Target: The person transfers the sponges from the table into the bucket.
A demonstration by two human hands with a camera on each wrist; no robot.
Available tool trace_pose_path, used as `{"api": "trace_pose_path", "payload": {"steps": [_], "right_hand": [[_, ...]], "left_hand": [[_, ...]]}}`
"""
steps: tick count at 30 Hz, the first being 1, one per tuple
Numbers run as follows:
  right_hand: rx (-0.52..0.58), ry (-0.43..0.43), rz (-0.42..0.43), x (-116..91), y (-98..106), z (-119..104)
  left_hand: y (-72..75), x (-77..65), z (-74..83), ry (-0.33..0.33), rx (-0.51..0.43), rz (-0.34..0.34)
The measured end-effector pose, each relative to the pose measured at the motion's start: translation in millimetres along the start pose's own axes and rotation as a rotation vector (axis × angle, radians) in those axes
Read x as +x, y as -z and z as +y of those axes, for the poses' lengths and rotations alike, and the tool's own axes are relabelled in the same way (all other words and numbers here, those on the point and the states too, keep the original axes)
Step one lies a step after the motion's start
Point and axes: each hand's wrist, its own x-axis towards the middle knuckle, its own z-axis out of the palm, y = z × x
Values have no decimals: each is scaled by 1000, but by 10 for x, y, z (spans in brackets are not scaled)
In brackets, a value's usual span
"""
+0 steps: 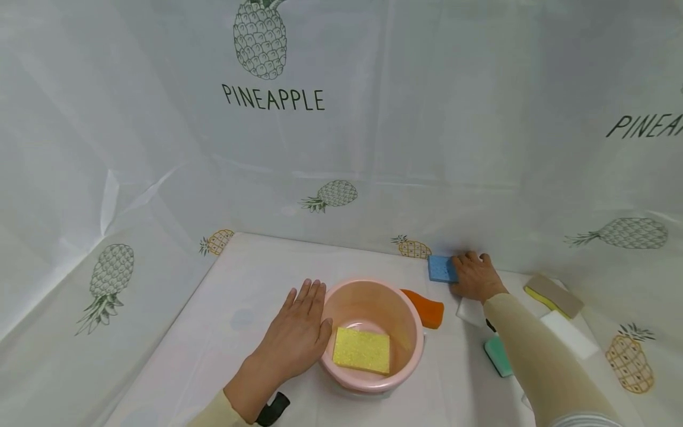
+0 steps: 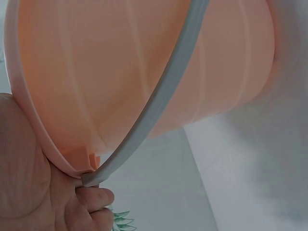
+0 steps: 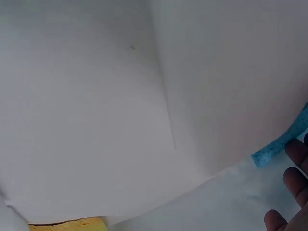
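Observation:
In the head view a pink bucket [image 1: 368, 385] stands mid-table with a yellow sponge [image 1: 361, 350] inside. My left hand [image 1: 299, 332] rests against the bucket's left rim, its fingers straight and close together. The left wrist view shows the bucket's ribbed side [image 2: 106, 72] and its grey handle [image 2: 159, 101] beside that hand. At the back right my right hand [image 1: 475, 277] pinches the right end of a blue sponge [image 1: 440, 269]; the grip is partly hidden. The right wrist view catches the blue sponge [image 3: 279, 147] edge-on, next to the fingertips [image 3: 295, 179].
Right of the bucket lies an orange sponge [image 1: 425, 309]. Around the right forearm are a green sponge [image 1: 498, 357], a white pad [image 1: 570, 335], another white piece [image 1: 471, 311] and a brown-and-yellow sponge [image 1: 555, 295]. A pineapple-printed sheet [image 1: 437, 148] rises behind.

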Motion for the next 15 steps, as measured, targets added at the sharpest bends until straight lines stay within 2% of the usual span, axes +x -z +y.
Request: {"api": "trace_pose_path", "payload": {"steps": [10,15], "right_hand": [[-37,25,4,-157,-18,-71],[-7,34,8,-252,11,-125]], "left_hand": [[-13,34,18,2,9,2],[-20,60,33,8,-1,7]]}}
